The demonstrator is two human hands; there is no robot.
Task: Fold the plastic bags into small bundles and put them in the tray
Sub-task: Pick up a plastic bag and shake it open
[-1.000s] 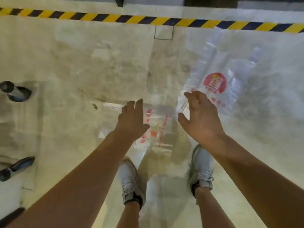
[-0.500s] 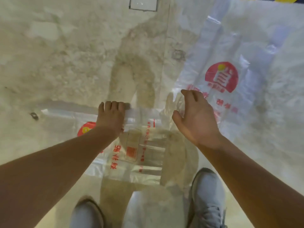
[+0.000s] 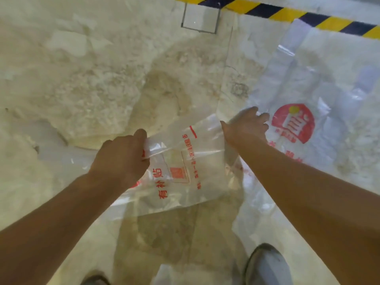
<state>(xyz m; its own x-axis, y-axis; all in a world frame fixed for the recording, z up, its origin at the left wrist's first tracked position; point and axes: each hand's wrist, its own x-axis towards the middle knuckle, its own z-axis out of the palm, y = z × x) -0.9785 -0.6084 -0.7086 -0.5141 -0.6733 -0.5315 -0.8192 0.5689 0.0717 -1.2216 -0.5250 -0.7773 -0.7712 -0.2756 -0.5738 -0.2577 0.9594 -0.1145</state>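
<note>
Both hands had curled fingers closed on one clear plastic bag. The left hand (image 3: 121, 159) pinched one end of its top edge and the right hand (image 3: 246, 126) gripped the other end, so the first bag (image 3: 185, 171) stretched between them. Two bags showed in all. The second bag (image 3: 308, 95) lay flat on the floor (image 3: 82, 79), just right of the right hand.

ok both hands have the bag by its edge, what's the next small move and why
Probably carry the gripped upper edge over toward the near edge, folding the clear bag lengthwise. The left hand and right hand both grip that edge, lifted off the floor, and the bag is spread wide, not yet a bundle. No tray is in view.
</note>
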